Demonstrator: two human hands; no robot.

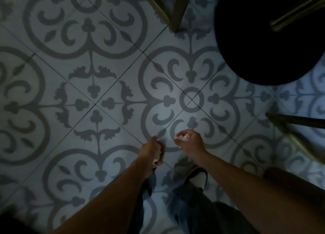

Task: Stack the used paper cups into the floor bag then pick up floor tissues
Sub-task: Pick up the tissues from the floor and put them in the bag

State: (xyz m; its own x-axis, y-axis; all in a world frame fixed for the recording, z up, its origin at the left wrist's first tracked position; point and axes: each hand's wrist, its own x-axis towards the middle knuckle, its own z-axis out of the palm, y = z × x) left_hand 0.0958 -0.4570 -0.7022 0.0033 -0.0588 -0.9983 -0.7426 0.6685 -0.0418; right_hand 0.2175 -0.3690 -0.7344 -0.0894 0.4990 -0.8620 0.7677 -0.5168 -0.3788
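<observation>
Both my arms reach down over a patterned tile floor. My left hand is closed around a crumpled white tissue that shows between the fingers and at the bottom of the fist. My right hand grips another crumpled white tissue at its fingertips. The two hands are a short distance apart, just above the floor. No paper cups or floor bag appear in this view.
A dark round stool seat fills the upper right, with brass legs at the top centre and another leg at the right. My shoe and trouser legs are below the hands.
</observation>
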